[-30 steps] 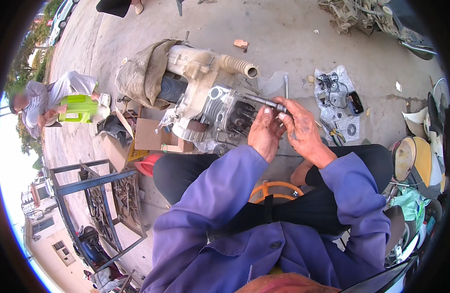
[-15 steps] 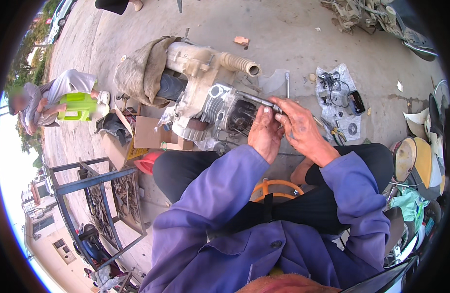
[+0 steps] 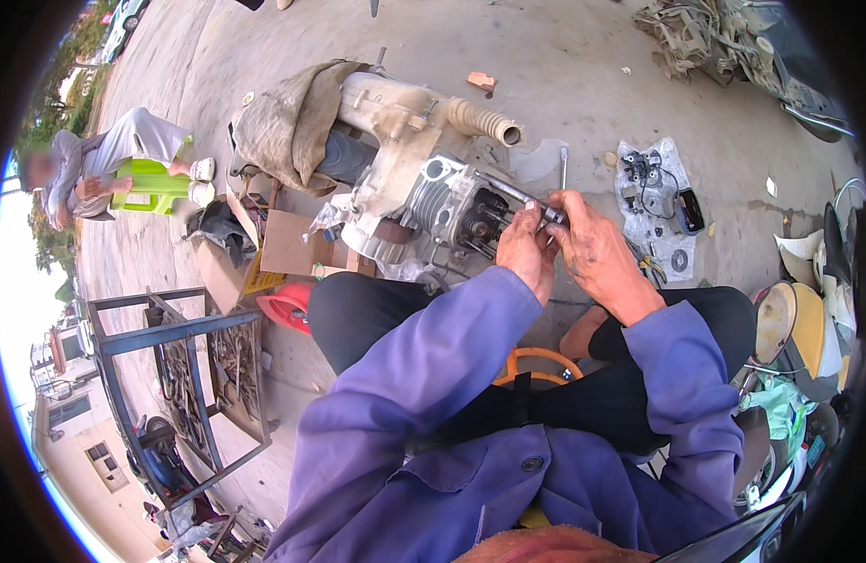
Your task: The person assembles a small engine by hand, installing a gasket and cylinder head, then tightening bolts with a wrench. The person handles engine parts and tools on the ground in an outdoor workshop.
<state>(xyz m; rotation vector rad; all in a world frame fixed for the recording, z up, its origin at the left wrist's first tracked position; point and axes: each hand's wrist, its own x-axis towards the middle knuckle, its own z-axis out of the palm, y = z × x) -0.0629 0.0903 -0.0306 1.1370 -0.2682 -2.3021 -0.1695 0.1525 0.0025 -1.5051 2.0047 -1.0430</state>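
Our left hand (image 3: 528,255) and right hand (image 3: 598,255): together, pinching one metal rod (image 3: 504,189) by its near end; location, beside the open engine (image 3: 436,203); a slackened grip, we judge, could drop it.

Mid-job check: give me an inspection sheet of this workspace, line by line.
Surface: concrete ground with dark stains.
Work items: engine with finned cylinder; metal rod at its exposed end.
Clutter: pliers, orange fragment, cardboard box.
Hands: right hand grips the rod's near end; left hand close by, contact unclear.
Cables: black cable among parts on plastic sheet.
Surroundings: person on green seat, left; metal frame nearer.
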